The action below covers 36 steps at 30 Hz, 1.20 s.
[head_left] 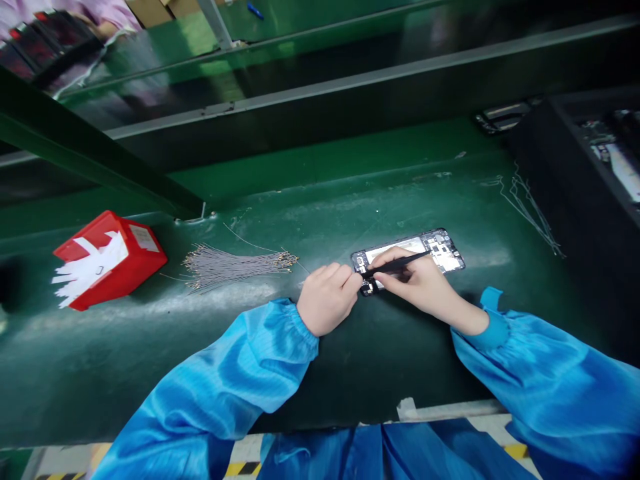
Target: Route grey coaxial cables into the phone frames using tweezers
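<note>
An opened phone [434, 249] with its inner boards showing lies flat on the green mat [350, 200]. My right hand [420, 283] rests on its near end and grips black tweezers [400, 264], whose tip points at the phone's left corner. My left hand [327, 297] is curled with its fingertips touching that same corner, steadying it. Both arms wear blue sleeves.
A bundle of several thin grey wires [235, 265] lies left of my left hand. A red box [107, 263] with white paper sits at far left. More loose wires [530, 203] lie at right beside a black tray [590, 173]. A green beam [95, 157] crosses at upper left.
</note>
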Available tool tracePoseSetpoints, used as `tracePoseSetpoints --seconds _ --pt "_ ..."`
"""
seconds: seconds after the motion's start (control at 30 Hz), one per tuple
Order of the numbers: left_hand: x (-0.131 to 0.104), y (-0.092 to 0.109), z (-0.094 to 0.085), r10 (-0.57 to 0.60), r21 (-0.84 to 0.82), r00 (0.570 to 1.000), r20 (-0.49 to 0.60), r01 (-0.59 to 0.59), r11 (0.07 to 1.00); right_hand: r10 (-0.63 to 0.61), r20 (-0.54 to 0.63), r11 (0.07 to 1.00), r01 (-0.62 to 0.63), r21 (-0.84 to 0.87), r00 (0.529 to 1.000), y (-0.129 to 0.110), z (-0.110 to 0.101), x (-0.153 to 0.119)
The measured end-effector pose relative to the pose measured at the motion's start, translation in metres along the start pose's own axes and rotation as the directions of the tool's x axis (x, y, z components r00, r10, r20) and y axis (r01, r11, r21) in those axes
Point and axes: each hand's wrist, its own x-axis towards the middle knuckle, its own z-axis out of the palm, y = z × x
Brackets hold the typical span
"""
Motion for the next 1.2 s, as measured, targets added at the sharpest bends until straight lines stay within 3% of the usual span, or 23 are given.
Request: tracePoseSetpoints --seconds 1.2 --pt "0.0005 0.0008 -0.0011 0.017 0.018 1.0 0.019 -0.017 1.0 0.016 -0.008 1.0 -0.016 -0.019 1.0 -0.0021 0.0002 -0.0004"
